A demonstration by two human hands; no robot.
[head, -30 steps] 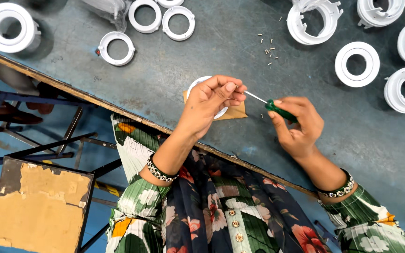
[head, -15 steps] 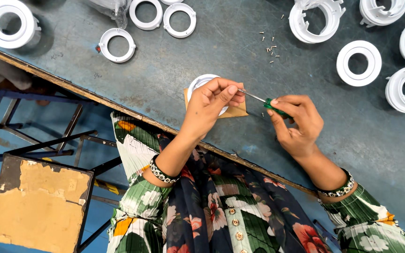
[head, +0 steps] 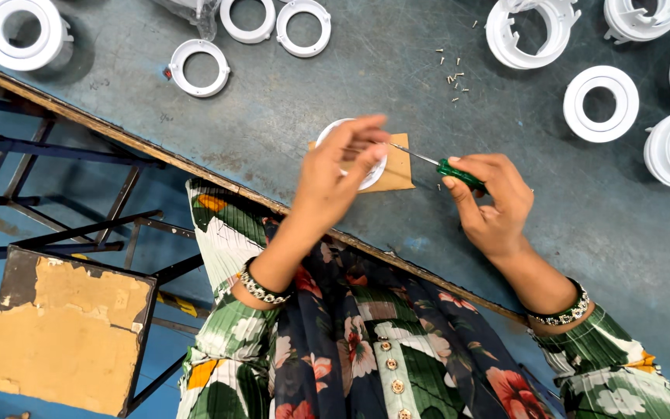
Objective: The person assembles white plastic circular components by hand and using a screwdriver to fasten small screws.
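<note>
My left hand (head: 339, 171) rests on a white plastic ring (head: 327, 136) that lies on a small brown cardboard square (head: 398, 172) near the table's front edge. The fingers cover most of the ring and pinch at its right side. My right hand (head: 490, 203) grips a green-handled screwdriver (head: 459, 174). Its thin metal shaft points left toward the ring and the left fingertips. Whether the tip touches the ring is hidden by the fingers.
Several white plastic rings lie on the grey table (head: 288, 109): far left (head: 21, 31), top middle (head: 199, 67), and at the right (head: 600, 102). A few small screws (head: 451, 76) are scattered above the hands. A worn stool (head: 67, 330) stands lower left.
My left hand has shifted slightly on the ring, its fingers now stretched further right. The right hand and screwdriver stay almost where they were.
</note>
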